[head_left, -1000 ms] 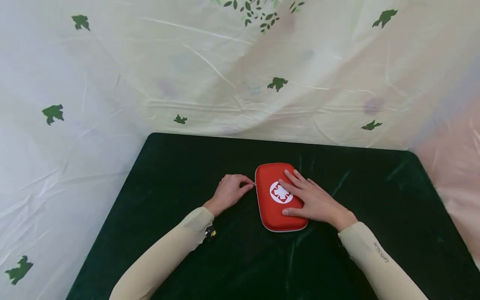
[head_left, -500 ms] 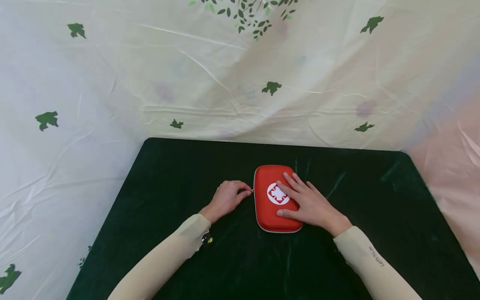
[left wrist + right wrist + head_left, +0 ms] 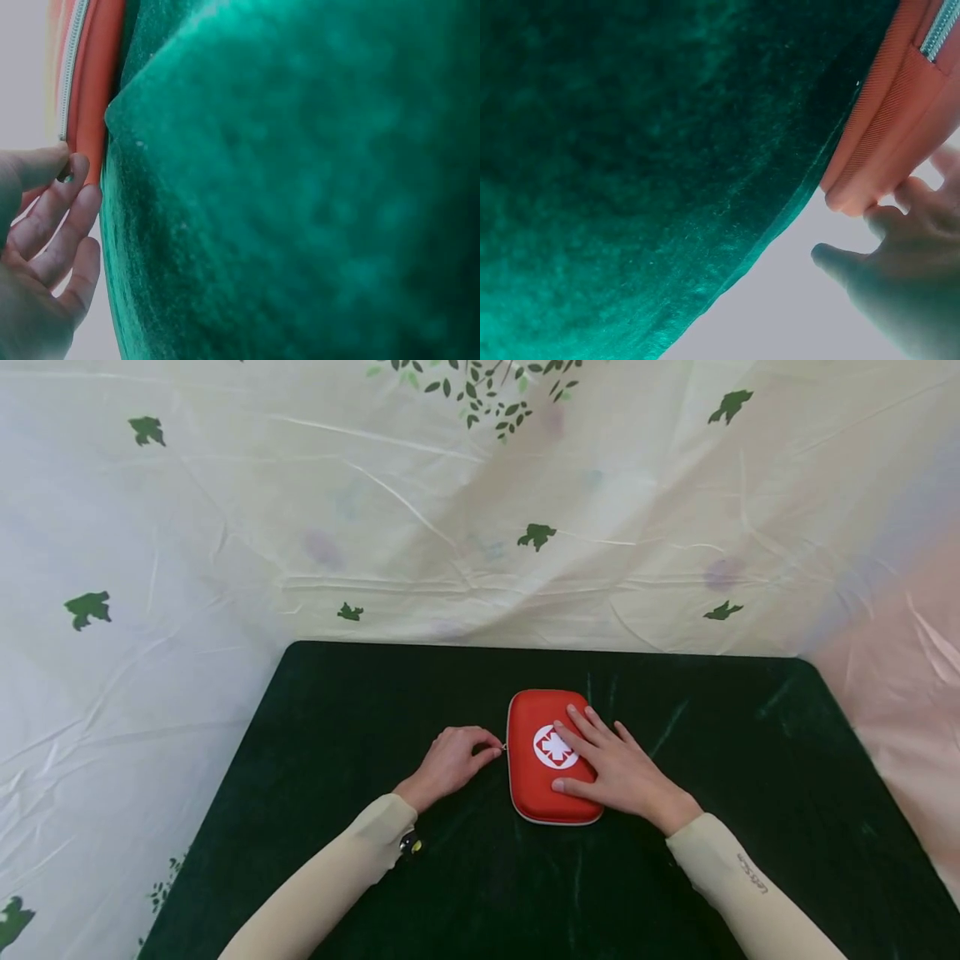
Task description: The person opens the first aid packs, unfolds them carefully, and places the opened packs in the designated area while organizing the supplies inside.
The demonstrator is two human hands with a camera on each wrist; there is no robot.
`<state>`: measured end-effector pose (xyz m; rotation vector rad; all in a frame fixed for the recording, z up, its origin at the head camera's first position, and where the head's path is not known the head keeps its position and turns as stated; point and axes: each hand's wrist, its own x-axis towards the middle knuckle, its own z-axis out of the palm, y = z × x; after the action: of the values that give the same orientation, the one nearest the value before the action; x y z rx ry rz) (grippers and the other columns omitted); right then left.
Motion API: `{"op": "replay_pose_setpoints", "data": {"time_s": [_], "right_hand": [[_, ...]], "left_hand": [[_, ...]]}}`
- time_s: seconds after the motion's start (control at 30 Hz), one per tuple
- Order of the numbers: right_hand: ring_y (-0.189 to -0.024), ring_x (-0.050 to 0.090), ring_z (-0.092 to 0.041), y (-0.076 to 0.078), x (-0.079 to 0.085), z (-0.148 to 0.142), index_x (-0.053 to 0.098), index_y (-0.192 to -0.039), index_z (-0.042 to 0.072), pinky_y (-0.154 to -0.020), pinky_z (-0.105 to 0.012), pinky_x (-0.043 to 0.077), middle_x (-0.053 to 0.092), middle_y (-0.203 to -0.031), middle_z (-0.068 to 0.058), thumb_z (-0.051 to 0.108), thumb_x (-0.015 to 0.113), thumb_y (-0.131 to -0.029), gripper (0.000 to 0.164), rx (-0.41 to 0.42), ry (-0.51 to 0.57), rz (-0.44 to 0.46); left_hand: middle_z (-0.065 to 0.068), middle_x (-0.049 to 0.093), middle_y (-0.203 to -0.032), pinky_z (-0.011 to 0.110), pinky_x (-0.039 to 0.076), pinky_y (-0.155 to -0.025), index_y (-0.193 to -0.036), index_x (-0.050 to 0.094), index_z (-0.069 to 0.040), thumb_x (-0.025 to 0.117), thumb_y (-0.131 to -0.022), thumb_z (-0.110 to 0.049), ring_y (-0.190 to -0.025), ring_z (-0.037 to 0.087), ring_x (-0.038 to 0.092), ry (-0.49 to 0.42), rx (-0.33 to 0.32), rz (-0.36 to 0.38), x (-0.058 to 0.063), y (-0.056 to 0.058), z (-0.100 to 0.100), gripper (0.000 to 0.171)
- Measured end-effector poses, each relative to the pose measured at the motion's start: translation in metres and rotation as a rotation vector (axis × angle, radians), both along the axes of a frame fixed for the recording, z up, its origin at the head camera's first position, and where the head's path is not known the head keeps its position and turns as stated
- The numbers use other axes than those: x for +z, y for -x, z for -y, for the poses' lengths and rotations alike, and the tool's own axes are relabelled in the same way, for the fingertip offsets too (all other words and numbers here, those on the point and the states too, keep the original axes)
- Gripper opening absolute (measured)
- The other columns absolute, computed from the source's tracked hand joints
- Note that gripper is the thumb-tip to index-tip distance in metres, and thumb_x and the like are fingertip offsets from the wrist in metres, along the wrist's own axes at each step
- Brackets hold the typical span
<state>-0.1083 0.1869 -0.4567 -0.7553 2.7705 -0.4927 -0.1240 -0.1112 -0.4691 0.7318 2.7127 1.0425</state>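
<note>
Pinching the zipper pull [image 3: 66,177] between thumb and fingertip with the left hand [image 3: 450,763], just off the left long edge of the red case [image 3: 543,797]. Resting the right hand [image 3: 624,773], fingers spread, on its right part. Lengthwise near to far, flat on the dark green surface [image 3: 360,693], with the zipper [image 3: 71,75] along that left edge.

Soft, diffuse light across the pale curtain [image 3: 420,552]; wrist views hazy, green cloth [image 3: 300,187] blurry.
</note>
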Motion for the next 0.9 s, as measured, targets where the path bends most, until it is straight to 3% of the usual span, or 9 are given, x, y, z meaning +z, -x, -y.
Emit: {"op": "replay_pose_setpoints", "data": {"time_s": [0.33,0.6,0.9], "right_hand": [[-0.147,0.001,-0.026,0.000,-0.003,0.000,0.017,-0.154,0.037,-0.112,-0.059,0.009,0.004,-0.162,0.007,0.081,0.042,-0.080,0.090,-0.002,0.003,0.000],[-0.147,0.001,-0.026,0.000,-0.003,0.001,0.018,-0.154,0.037,-0.112,-0.059,0.010,0.004,-0.162,0.006,0.081,0.043,-0.080,0.090,-0.002,0.001,-0.006],[-0.147,0.002,-0.026,-0.005,-0.004,0.003,0.017,-0.154,0.036,-0.112,-0.060,0.010,0.006,-0.162,0.006,0.081,0.041,-0.081,0.089,-0.022,0.008,-0.025]], "left_hand": [[-0.009,0.068,-0.099,0.025,0.050,-0.078,-0.108,0.071,-0.018,0.068,-0.092,-0.023,-0.079,0.001,0.058,0.028,-0.029,0.022,0.000,-0.004,0.001,0.017],[-0.007,0.067,-0.100,0.025,0.051,-0.077,-0.111,0.069,-0.017,0.068,-0.090,-0.015,-0.081,0.001,0.058,-0.004,-0.023,0.033,-0.003,-0.010,0.003,0.021],[-0.006,0.067,-0.105,0.032,0.051,-0.084,-0.112,0.070,-0.017,0.065,-0.093,-0.018,-0.094,0.005,0.061,0.034,-0.059,-0.055,-0.004,-0.016,0.005,0.020]]}}
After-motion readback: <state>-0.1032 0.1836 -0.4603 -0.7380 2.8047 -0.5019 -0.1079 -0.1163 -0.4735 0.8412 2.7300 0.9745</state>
